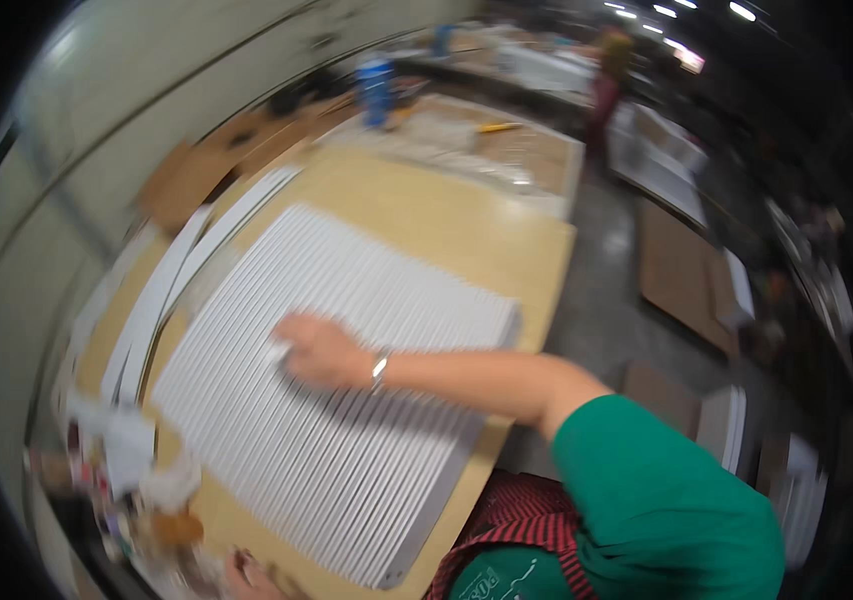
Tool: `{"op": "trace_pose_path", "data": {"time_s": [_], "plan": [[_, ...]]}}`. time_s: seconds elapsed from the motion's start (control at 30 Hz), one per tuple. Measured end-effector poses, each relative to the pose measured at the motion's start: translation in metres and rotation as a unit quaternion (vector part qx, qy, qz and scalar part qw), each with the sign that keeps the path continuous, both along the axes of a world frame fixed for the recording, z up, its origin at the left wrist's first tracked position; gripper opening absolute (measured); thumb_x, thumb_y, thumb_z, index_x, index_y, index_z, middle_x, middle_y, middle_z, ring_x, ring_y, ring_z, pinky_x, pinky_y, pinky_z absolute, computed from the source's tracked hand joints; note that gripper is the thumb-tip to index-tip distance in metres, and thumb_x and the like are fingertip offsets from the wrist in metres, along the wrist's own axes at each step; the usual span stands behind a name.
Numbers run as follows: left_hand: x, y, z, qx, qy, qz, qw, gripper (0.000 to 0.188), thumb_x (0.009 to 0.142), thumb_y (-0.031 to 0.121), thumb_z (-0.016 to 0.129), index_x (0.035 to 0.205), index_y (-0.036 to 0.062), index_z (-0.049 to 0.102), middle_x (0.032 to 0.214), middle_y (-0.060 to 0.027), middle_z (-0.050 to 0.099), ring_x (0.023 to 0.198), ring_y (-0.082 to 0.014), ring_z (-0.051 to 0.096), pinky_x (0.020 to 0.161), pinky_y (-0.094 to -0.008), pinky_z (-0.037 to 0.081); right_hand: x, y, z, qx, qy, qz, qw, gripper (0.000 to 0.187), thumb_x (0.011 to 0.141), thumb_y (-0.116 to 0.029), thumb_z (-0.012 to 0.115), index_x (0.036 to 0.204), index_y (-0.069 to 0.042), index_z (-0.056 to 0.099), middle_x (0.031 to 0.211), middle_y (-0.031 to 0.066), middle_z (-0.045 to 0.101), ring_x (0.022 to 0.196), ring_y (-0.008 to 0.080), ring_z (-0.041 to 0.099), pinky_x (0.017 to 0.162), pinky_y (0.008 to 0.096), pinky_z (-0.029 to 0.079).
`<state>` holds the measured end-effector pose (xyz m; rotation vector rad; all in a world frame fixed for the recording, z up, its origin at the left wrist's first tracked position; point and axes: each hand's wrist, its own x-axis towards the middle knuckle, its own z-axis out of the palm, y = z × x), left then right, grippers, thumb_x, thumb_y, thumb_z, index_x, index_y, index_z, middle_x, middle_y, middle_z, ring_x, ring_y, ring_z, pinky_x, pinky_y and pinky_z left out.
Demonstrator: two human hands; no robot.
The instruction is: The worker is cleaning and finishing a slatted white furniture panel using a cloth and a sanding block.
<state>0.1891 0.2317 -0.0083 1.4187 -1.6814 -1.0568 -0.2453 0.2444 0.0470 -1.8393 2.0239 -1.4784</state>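
Note:
A large white ribbed panel (pixel 396 290), its surface made of many narrow parallel ridges, lies flat on a tan tabletop (pixel 426 210). My right hand (pixel 324 350) is over the middle of the panel, fingers curled together and pressed low to the ridges. Something small and white shows at its fingertips, too blurred to name. At the lower edge, beside the panel's near left side, my left hand (pixel 254 578) is only partly in view; blur hides how its fingers are set.
Long white strips (pixel 171 270) lie along the table's left side, with brown cardboard (pixel 196 180) behind them. A blue bottle-like container (pixel 375 90) stands at the back. Assorted small items (pixel 146 510) crowd the near left corner. Brown boards (pixel 681 270) rest on the right.

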Motion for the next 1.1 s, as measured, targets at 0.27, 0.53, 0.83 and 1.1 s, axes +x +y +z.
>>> {"op": "trace_pose_path", "data": {"time_s": [0.27, 0.53, 0.83, 1.1], "plan": [[-0.183, 0.068, 0.038, -0.004, 0.082, -0.324, 0.942, 0.029, 0.092, 0.008, 0.063, 0.115, -0.0091, 0.061, 0.102, -0.0178, 0.064, 0.091, -0.024, 0.06, 0.078, -0.0347, 0.052, 0.104, 0.123, 0.027, -0.004, -0.209, 0.026, 0.978, 0.033, 0.085, -0.024, 0.058, 0.107, 0.0, 0.054, 0.101, 0.0199, 0.059, 0.098, 0.0365, 0.058, 0.085, 0.0442, 0.046], [-0.196, 0.082, 0.061, -0.013, 0.032, -0.446, 0.894, 0.028, 0.092, 0.016, 0.059, 0.097, -0.0114, 0.064, 0.081, -0.0117, 0.061, 0.073, -0.0198, 0.051, 0.065, -0.0337, 0.045, 0.088, 0.245, 0.027, 0.095, -0.2, -0.168, 0.961, 0.027, 0.088, -0.028, 0.057, 0.093, -0.001, 0.057, 0.085, 0.0236, 0.065, 0.087, 0.0429, 0.063, 0.078, 0.0499, 0.047], [-0.205, 0.059, 0.063, 0.035, 0.228, -0.306, 0.924, 0.036, 0.09, 0.02, 0.064, 0.104, -0.0135, 0.063, 0.093, -0.0196, 0.064, 0.085, -0.0267, 0.06, 0.075, -0.0399, 0.05, 0.055, 0.293, 0.011, 0.021, -0.167, -0.271, 0.948, 0.026, 0.093, -0.023, 0.058, 0.076, -0.003, 0.055, 0.071, 0.021, 0.061, 0.073, 0.0399, 0.062, 0.067, 0.0469, 0.045], [-0.241, 0.07, 0.006, -0.09, 0.156, -0.369, 0.912, 0.041, 0.092, 0.014, 0.059, 0.126, -0.0078, 0.053, 0.118, -0.0207, 0.06, 0.106, -0.0298, 0.061, 0.091, -0.0406, 0.05, 0.034, 0.237, -0.018, -0.044, -0.371, -0.111, 0.921, 0.019, 0.087, -0.013, 0.057, 0.091, 0.004, 0.063, 0.085, 0.0214, 0.066, 0.081, 0.0272, 0.065, 0.075, 0.0371, 0.049]]}}
